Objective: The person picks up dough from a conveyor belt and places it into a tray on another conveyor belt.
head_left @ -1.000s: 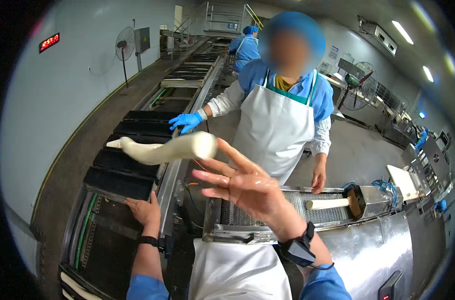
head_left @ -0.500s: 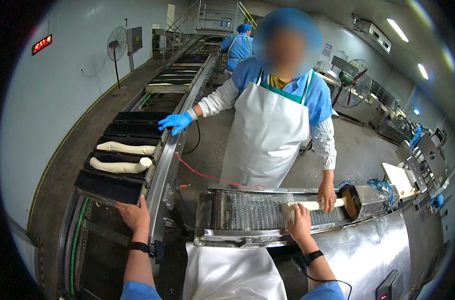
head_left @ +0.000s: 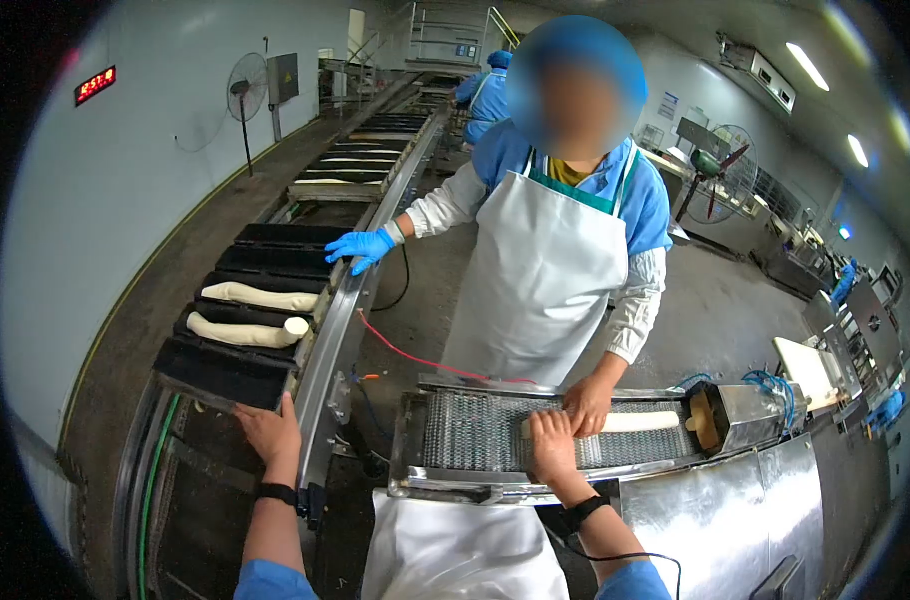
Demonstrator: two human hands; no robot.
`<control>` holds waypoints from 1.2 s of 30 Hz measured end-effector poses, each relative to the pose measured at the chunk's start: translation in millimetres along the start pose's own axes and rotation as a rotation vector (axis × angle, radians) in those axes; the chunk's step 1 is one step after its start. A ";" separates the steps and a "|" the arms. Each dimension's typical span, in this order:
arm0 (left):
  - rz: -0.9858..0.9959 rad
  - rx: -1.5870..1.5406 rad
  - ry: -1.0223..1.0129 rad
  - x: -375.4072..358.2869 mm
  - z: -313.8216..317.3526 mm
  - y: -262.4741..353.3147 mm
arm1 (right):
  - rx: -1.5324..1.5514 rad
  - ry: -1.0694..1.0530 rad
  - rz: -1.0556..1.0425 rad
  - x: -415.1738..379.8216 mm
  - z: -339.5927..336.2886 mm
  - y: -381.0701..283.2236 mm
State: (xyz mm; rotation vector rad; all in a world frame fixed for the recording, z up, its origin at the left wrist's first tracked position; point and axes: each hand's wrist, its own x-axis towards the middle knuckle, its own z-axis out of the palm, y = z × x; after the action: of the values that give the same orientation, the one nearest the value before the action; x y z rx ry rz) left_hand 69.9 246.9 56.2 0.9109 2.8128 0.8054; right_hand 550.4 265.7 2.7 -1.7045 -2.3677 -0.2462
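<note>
My left hand [head_left: 271,432] is at the near end of a row of black trays, its fingers on the edge of the nearest black tray [head_left: 225,372]. My right hand [head_left: 553,447] is closed over the left end of a long pale dough roll [head_left: 640,422] on the metal mesh belt [head_left: 475,430]. A co-worker's bare hand [head_left: 588,404] also lies on this roll, just right of my hand. Two pale dough pieces [head_left: 260,296] [head_left: 243,331] lie in black trays beyond my left hand.
The co-worker in a white apron [head_left: 535,270] stands across the belt, a blue-gloved hand [head_left: 361,249] on the tray conveyor's rail [head_left: 340,315]. A metal housing [head_left: 750,412] sits at the belt's right end. Another person [head_left: 489,95] is farther back.
My right hand and the co-worker's bare hand have moved left along the belt with the dough roll. My left hand remains at the tray edge.
</note>
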 end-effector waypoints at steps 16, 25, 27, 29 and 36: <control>-0.024 -0.065 -0.044 -23.4 -20.5 15.6 | 0.230 0.077 -0.393 -10.5 -42.4 -34.0; -0.006 -0.054 -0.019 -15.8 -10.0 7.8 | 0.097 0.186 0.111 -46.0 -13.0 54.3; -0.008 -0.050 -0.013 -17.5 -7.7 8.4 | 0.064 0.197 0.299 -54.2 -20.6 72.0; -0.018 -0.048 -0.002 -15.3 -3.3 5.6 | -0.024 0.212 0.424 -62.8 -18.5 99.1; 0.016 -0.010 0.021 -18.1 -6.9 7.9 | -0.035 0.216 0.669 -78.8 -1.8 145.6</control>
State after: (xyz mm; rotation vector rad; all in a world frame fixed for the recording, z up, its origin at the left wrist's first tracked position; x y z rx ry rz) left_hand 87.3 238.9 64.6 0.9295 2.8208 0.8350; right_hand 712.9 239.2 -15.1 -2.2322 -1.5424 -0.3310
